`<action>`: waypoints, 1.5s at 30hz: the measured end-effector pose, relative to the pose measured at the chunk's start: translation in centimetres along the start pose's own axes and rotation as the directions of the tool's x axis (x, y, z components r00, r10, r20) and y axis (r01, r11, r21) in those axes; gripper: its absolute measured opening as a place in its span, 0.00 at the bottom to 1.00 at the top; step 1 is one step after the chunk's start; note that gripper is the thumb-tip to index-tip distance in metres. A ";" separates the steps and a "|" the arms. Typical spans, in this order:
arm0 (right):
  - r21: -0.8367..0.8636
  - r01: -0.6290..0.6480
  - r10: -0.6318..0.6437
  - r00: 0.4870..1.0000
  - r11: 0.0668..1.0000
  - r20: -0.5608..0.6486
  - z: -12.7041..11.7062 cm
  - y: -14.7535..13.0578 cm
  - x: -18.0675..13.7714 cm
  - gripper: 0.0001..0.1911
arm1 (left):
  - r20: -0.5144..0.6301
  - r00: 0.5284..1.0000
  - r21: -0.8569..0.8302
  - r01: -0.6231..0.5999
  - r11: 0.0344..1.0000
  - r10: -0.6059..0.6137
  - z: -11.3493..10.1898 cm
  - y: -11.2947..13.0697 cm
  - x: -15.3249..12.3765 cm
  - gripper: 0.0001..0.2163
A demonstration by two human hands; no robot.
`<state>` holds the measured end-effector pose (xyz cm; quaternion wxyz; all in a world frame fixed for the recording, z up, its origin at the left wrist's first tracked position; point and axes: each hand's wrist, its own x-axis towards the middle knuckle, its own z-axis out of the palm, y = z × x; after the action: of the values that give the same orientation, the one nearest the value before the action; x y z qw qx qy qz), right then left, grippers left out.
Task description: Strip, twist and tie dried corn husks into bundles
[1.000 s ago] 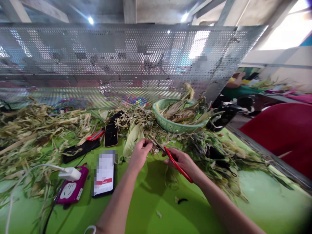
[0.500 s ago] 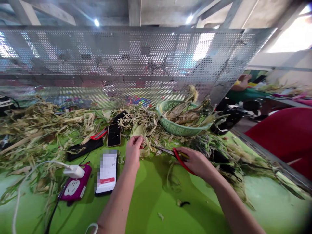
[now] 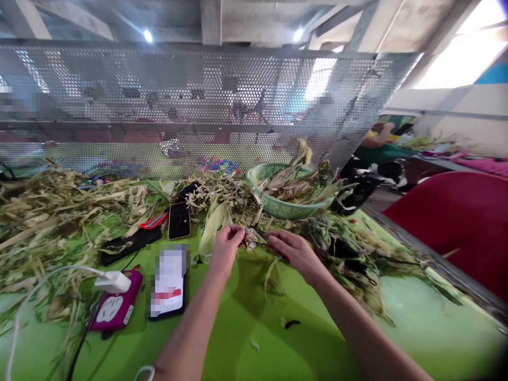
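Note:
My left hand (image 3: 228,243) is closed in a pinch at a pale corn husk (image 3: 216,225), which fans up and left behind the fingers. A crumpled, pale piece of husk (image 3: 251,239) shows between the two hands. My right hand (image 3: 291,250) is closed close by, its fingertips pointing left. A sliver of the scissors' red handle (image 3: 284,257) peeks out beneath its fingers; the hand hides most of the scissors. A thin dark piece (image 3: 260,232) sticks out ahead of the right fingertips, and I cannot make out whether it is blade or cord.
Dried husk piles (image 3: 59,206) cover the back left, with a green basket (image 3: 291,207) of husks at back right. A lit phone (image 3: 169,286), a dark phone (image 3: 179,219), a red cutter (image 3: 154,219) and a purple power bank (image 3: 115,304) lie left. A tangled bundle (image 3: 329,238) lies right.
My right hand has moved left, close to my left hand, and now covers most of the scissors. The husk has spread out to the left. The view has shifted slightly right.

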<state>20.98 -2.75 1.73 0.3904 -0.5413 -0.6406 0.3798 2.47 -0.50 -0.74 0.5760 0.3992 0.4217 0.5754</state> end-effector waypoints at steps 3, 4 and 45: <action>0.255 -0.103 0.076 0.991 0.962 0.111 1.6 -0.7 1.0 0.17 | 0.067 0.997 0.051 -0.026 0.998 0.023 0.1 -0.2 -0.3 0.10; 0.302 -0.114 0.085 0.990 0.947 0.110 1.9 -0.9 1.4 0.17 | 0.081 0.996 0.059 -0.029 0.998 0.024 0.0 -0.2 -0.3 0.10; 0.438 0.032 0.005 0.997 0.898 -0.083 3.1 1.0 2.3 0.12 | 0.070 0.984 -0.141 0.169 0.975 -0.161 0.8 -0.8 -0.2 0.12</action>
<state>18.27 -0.59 -0.25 0.5309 -0.4502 -0.5256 0.4891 3.55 -0.71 -1.25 0.6617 0.3360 0.3929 0.5430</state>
